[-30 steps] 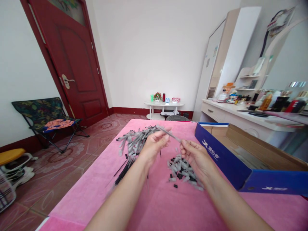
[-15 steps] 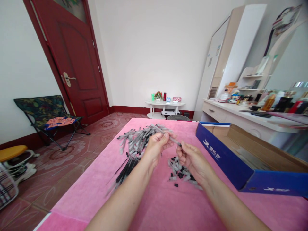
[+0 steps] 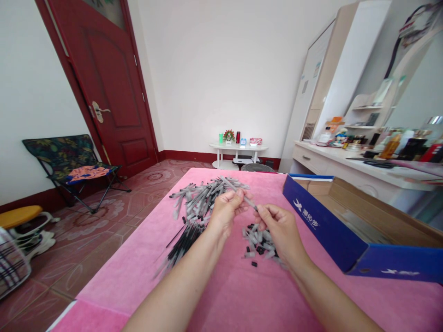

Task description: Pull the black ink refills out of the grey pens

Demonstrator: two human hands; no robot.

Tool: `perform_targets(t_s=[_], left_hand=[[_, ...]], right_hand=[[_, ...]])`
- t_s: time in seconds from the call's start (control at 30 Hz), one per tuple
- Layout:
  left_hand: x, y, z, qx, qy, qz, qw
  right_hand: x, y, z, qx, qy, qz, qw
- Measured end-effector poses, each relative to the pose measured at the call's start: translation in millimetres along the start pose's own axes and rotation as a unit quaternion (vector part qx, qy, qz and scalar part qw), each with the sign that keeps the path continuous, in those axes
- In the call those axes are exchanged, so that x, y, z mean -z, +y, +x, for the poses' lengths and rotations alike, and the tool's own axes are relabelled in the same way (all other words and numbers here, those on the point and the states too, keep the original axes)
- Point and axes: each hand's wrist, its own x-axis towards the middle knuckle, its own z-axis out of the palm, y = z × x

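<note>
Between my two hands is a slim pen (image 3: 249,202) with a translucent grey barrel, held slanting above the pink cloth. My left hand (image 3: 225,208) pinches it along the barrel with thumb and fingers. Closed on its near, lower end is my right hand (image 3: 279,227), whose fingertips hide the tip. Beyond my left hand lies a heap of grey pen barrels (image 3: 204,196), some with black ends. Beside my left forearm is a bundle of thin dark refills (image 3: 182,244). Translucent pen caps (image 3: 256,237) and small black plugs (image 3: 254,264) are scattered below my right hand.
A blue open cardboard box (image 3: 320,235) stands on the pink cloth (image 3: 131,267) at the right. Past it is a white dressing table (image 3: 311,159) crowded with bottles. A folding chair (image 3: 72,161) is at the left, and a low white table (image 3: 221,147) stands by the wall.
My right hand has turned slightly, with its fingers now higher around the pen's near end. My left hand keeps its hold on the barrel. The view has shifted a little.
</note>
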Motion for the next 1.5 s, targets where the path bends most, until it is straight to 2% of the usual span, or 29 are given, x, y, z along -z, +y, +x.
perform_targets(t_s=[0.07, 0.13, 0.23, 0.3, 0.4, 0.53, 0.6, 0.67, 0.73, 0.87, 0.93, 1.13, 1.3, 1.43, 1.5], left_hand=[[2, 2, 1, -0.003, -0.027, -0.019, 0.999], [3, 4, 1, -0.010, -0.058, -0.039, 0.998], [4, 6, 0, -0.006, -0.087, -0.068, 0.994], [3, 5, 0, 0.009, -0.088, -0.084, 0.993], [2, 4, 0, 0.030, -0.066, -0.088, 0.994], [1, 5, 0, 0.028, -0.024, -0.032, 0.999], [1, 5, 0, 0.012, -0.002, 0.013, 1.000], [1, 6, 1, -0.002, 0.013, 0.043, 0.999], [2, 5, 2, -0.010, 0.019, 0.051, 0.998], [5, 2, 4, -0.018, 0.022, 0.056, 0.998], [6, 1, 4, -0.023, 0.021, 0.061, 0.998], [6, 1, 4, -0.025, 0.026, 0.063, 0.997], [6, -2, 4, -0.027, 0.020, 0.068, 0.997], [6, -3, 4, -0.021, 0.021, 0.075, 0.997], [6, -3, 4, -0.022, 0.028, 0.072, 0.997]], right_hand=[[-1, -2, 0, -0.060, -0.054, 0.085, 0.993], [-2, -5, -1, -0.119, -0.116, 0.170, 0.971], [-2, -10, -3, -0.156, -0.154, 0.226, 0.949], [-2, -13, -5, -0.151, -0.147, 0.224, 0.952], [-1, -13, -6, -0.116, -0.122, 0.173, 0.970], [2, -9, -4, -0.009, -0.068, -0.022, 0.997], [2, -7, -3, 0.065, -0.015, -0.134, 0.989], [1, -5, -2, 0.106, 0.029, -0.195, 0.975], [-1, -5, -1, 0.090, 0.016, -0.182, 0.979], [-2, -4, 0, -0.021, -0.077, -0.048, 0.996], [0, -2, 1, -0.051, -0.080, -0.014, 0.995], [1, 1, 3, -0.025, -0.030, -0.031, 0.999], [-1, 2, 2, -0.078, -0.070, 0.009, 0.994], [0, 5, 3, -0.025, -0.036, -0.034, 0.998], [0, 5, 4, -0.025, -0.018, -0.026, 0.999]])
